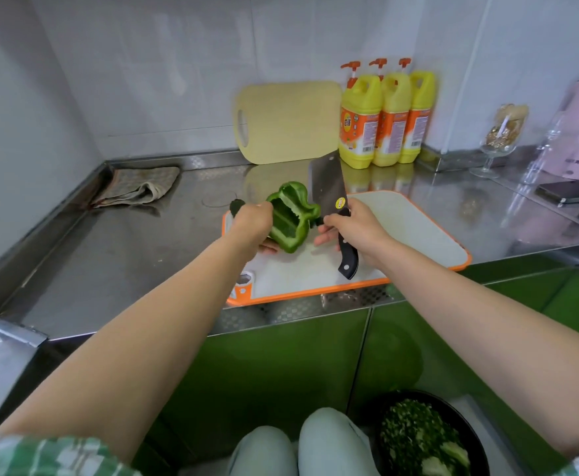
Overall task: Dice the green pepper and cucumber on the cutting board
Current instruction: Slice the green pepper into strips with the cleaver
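Green pepper: in the head view, your left hand is wrapped around its side and holds it just above the cutting board, with the hollow interior facing you. Your right hand is closed on the handle of the cleaver, blade raised and just beside the pepper. Status: the pepper appears opened and cleared of its core, but no strips or dice lie on the board, so all dicing remains. A dark green end behind your left hand is probably the cucumber; treat it as uncut. Count: one pepper, one cleaver, one working board, one spare board leaning on the wall, three yellow bottles, and one bowl of chopped greens on the floor.
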